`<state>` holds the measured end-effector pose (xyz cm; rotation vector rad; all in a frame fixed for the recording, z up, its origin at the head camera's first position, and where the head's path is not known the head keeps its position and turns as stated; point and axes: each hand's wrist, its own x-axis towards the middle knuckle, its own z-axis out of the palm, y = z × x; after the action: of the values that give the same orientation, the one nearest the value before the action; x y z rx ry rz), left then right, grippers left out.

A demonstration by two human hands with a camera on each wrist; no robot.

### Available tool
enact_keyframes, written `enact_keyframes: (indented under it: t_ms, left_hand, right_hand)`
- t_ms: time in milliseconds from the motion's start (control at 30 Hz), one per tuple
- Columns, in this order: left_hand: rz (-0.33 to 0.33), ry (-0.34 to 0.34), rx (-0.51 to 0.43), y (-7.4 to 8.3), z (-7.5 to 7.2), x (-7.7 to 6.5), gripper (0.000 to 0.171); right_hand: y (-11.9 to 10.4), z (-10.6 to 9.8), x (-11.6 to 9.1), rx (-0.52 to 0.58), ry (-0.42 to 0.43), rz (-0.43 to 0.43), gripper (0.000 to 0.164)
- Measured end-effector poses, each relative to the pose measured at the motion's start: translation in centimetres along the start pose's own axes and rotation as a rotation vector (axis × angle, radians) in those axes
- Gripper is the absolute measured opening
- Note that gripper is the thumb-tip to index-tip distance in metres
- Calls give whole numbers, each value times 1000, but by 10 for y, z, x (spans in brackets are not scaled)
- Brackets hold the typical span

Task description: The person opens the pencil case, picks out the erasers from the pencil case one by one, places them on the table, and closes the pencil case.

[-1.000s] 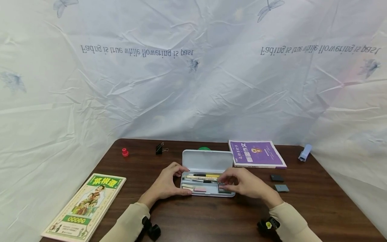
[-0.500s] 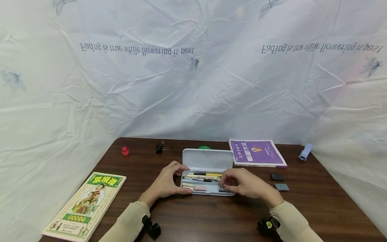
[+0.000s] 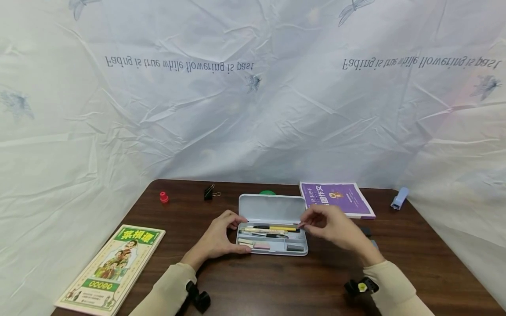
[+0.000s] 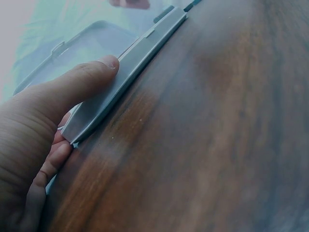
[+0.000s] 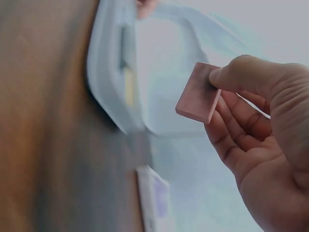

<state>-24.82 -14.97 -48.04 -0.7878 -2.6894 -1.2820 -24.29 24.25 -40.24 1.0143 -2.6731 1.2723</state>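
Right hand [image 3: 335, 227]: pinches red block [image 5: 199, 94] near box's [image 3: 272, 252] right end.
Left hand [image 3: 216, 235]: grips box's left end, some fingertips hidden.
Green thing [image 3: 267, 192]: partly behind lid [image 3: 272, 208].
Book [image 3: 349, 199]: partly behind right hand.

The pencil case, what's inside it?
Inside the pencil case are pens or pencils, a cream block, a pink block and a dark grey block, maybe erasers. The left hand hides bits of its left end, and anything under the pens or pencils is covered.
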Motion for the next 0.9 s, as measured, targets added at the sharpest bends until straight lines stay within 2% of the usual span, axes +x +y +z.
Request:
enact_keyframes:
  t_ms: [133, 300, 500, 733, 900]
  left_hand:
    - [-1, -3, -2, 1, 0, 1, 78]
    - [-3, -2, -4, 0, 0, 1, 79]
    - [-5, 0, -2, -1, 0, 0, 78]
    - [-12, 1, -5, 1, 0, -1, 79]
    - [-3, 6, -5, 2, 0, -1, 77]
  right_hand:
    - [6, -24, -7, -112, 125, -25, 22]
    - [19, -46, -19, -224, 185, 56, 20]
    - [40, -47, -25, -276, 126, 147, 16]
    - [57, -36, -26, -319, 108, 139, 20]
    - [58, -33, -26, -281, 11, 133, 19]
